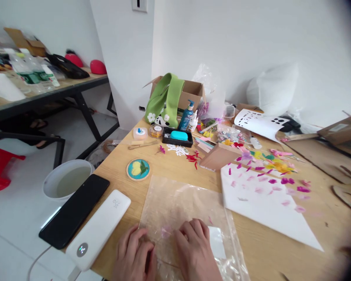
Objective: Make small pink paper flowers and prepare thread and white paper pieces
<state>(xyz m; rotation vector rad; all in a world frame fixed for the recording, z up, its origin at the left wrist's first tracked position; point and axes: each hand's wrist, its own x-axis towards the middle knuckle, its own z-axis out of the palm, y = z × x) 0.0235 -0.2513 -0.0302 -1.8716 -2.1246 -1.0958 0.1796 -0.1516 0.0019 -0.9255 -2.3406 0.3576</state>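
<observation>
A clear plastic bag [187, 199] lies flat on the wooden table [175, 168]. My left hand [136, 251] rests at the bag's lower left edge, its fingers curled together; what they hold, if anything, is hidden. On the bag's middle lies my right hand [194, 248], fingers bent and pressed together, tips down on the plastic. Between the hands shows a faint pale purple petal [165, 232]. A small white rectangle [217, 242] lies at the bag's right part, beside my right hand. Pink and purple petals [273, 181] are spread over a white sheet [251, 203] to the right.
At the left edge are a black phone [74, 210] and a white power bank [99, 230]. A round blue coaster [138, 169] lies above the bag. Farther back stand a black tray [178, 137], a blue pump bottle [186, 116] and a green bag [165, 101]. A bucket [67, 179] is below left.
</observation>
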